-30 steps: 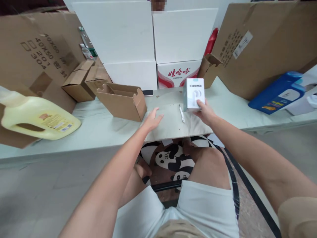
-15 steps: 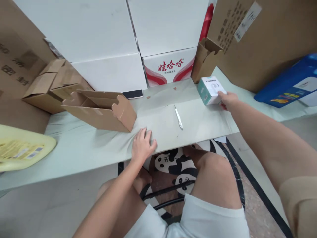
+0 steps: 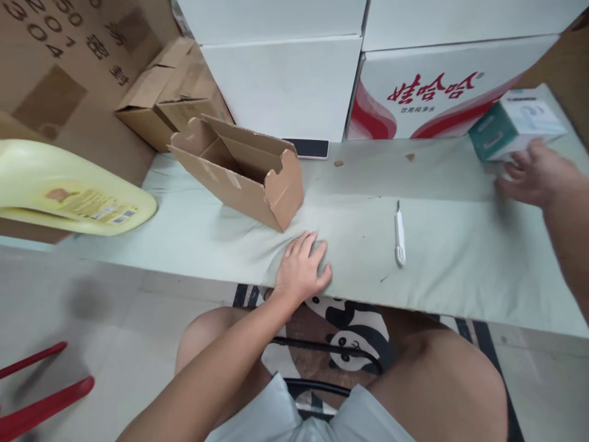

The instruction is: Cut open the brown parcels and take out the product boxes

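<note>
My left hand [image 3: 301, 268] lies flat on the cloth at the table's front edge, fingers spread, holding nothing. Just beyond it stands an open-topped brown cardboard box [image 3: 285, 193]. On the right, my right hand [image 3: 540, 175], slightly blurred, hovers beside a small white and teal carton [image 3: 515, 126]; its fingers are apart and grip nothing. Between my hands, on the pale green tablecloth [image 3: 442, 239], lies a small white-handled scalpel-like knife [image 3: 400, 236], its thin tip pointing away from me.
White cartons [image 3: 280, 86] with a red-printed one [image 3: 437, 92] line the back. A phone-like dark slab [image 3: 310, 148] lies before them. Brown boxes [image 3: 184, 92] stand at the back left, a yellow jug [image 3: 83, 190] in front. Small brown scraps [image 3: 410, 157] lie on the cloth.
My view has swung left. My right hand has let go of the white and teal carton and drawn slightly back from it. The left hand stays on the cloth.
</note>
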Demonstrator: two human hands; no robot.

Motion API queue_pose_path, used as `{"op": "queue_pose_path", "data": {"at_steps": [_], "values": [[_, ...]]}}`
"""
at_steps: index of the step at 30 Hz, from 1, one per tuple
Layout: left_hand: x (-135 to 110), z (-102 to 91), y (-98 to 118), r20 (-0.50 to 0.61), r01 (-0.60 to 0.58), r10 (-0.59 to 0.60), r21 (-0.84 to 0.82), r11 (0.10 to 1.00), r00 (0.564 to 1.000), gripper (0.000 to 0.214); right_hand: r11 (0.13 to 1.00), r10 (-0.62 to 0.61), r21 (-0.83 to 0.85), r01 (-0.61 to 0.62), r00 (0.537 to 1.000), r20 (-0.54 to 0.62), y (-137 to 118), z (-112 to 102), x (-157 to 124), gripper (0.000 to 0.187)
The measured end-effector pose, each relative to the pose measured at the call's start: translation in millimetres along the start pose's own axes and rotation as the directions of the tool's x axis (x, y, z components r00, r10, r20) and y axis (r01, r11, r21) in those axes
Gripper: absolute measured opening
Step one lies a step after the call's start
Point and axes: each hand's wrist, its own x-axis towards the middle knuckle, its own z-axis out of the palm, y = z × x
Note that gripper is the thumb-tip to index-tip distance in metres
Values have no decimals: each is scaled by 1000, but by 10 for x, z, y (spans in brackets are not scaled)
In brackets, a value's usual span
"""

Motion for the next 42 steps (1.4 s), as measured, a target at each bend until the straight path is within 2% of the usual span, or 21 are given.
{"op": "queue_pose_path", "data": {"at_steps": [2,4,6,8,9,11,12,13,14,15,18,21,23,24,26,28,29,32,34,37,42], "values": [[-7,11,0,-15,-2,2,-6,1000,1000,52,996,24,80,-34,992,121,-95,82,-151,41],[-17,15,16,-28,-16,15,-16,1000,999,52,991,-15,131,-12,980,199,-237,179,-422,37],[-34,12,40,-40,-30,29,-29,999,999,52,987,-104,141,72,968,229,-457,293,-831,34],[-54,13,52,-59,-43,40,-41,998,997,52,959,-283,112,261,909,305,-768,408,-1349,37],[-64,18,51,-73,-48,44,-42,998,996,52,912,-407,108,396,840,358,-957,466,-1623,41],[-86,35,38,-106,-50,46,-42,998,993,50,722,-668,173,670,609,427,-1386,596,-2131,54],[-100,45,31,-122,-51,45,-44,998,991,49,613,-772,257,747,497,396,-1614,676,-2339,58],[-114,54,25,-135,-50,43,-48,998,990,49,529,-837,333,780,416,355,-1841,766,-2505,62],[-128,61,20,-144,-50,42,-53,997,989,48,486,-868,388,784,378,323,-2056,859,-2626,65],[-141,67,17,-152,-51,41,-58,997,988,48,491,-865,399,775,379,328,-2249,945,-2703,64],[-155,72,7,-174,-55,43,-66,996,984,48,596,-748,171,784,466,472,-2624,1065,-2758,37],[-139,62,-8,-196,-63,49,-65,996,979,47,589,-707,-12,808,522,477,-2608,876,-2727,31],[-128,48,-13,-190,-68,55,-63,996,980,46,582,-728,-59,811,551,407,-2384,599,-2694,26],[-126,40,-14,-184,-71,58,-62,996,981,46,591,-729,-102,800,584,357,-2219,428,-2667,23],[-128,21,-11,-175,-78,66,-63,995,982,46,649,-690,-244,721,693,211,-1817,48,-2584,26],[-134,1,-6,-171,-86,74,-65,994,982,48,734,-571,-392,554,817,86,-1366,-349,-2472,30],[-135,-9,-4,-170,-88,76,-68,994,982,49,754,-502,-463,466,863,52,-1142,-540,-2412,31],[-128,-30,-6,-156,-89,78,-62,994,985,51,743,-289,-642,189,956,-55,-545,-1016,-2244,28],[-114,-34,-10,-139,-85,79,-43,995,987,53,711,-184,-701,61,978,-101,-256,-1213,-2131,26],[-91,-33,-15,-124,-84,84,1,996,989,53,702,-105,-712,-27,985,-140,-16,-1324,-1923,23],[-64,-42,-6,-108,-70,73,31,997,991,52,738,-19,-668,-98,986,-166,-33,-1224,-1470,32]]}}
